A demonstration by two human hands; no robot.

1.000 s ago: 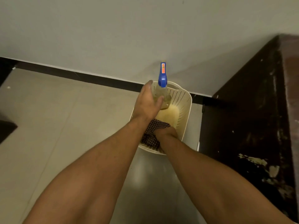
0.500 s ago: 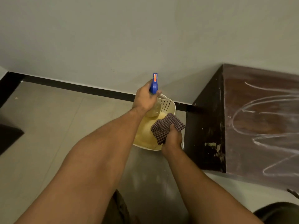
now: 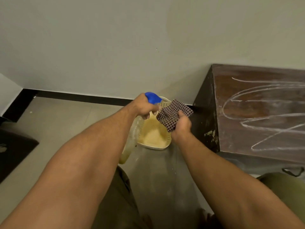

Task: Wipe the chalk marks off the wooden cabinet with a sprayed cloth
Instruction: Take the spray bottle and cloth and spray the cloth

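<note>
My left hand [image 3: 144, 107] grips a clear spray bottle [image 3: 130, 141] with a blue trigger head [image 3: 153, 97]; the nozzle points right at the cloth. The bottle body hangs down and left under my wrist, with yellowish liquid at its bottom. My right hand [image 3: 181, 126] holds up a bunched dark checked cloth [image 3: 173, 114], just right of the nozzle. At the right stands the dark wooden cabinet [image 3: 257, 113], its top covered with looping white chalk marks [image 3: 264, 103].
A cream perforated plastic basket [image 3: 154, 136] sits on the tiled floor below both hands, against the wall's black skirting. A dark object [image 3: 14, 146] lies at the left edge. My knees show at the bottom.
Both hands have risen out of the basket with the bottle and cloth. The bottle has tipped so its nozzle faces the cloth. The view has swung right, showing the chalked cabinet top.
</note>
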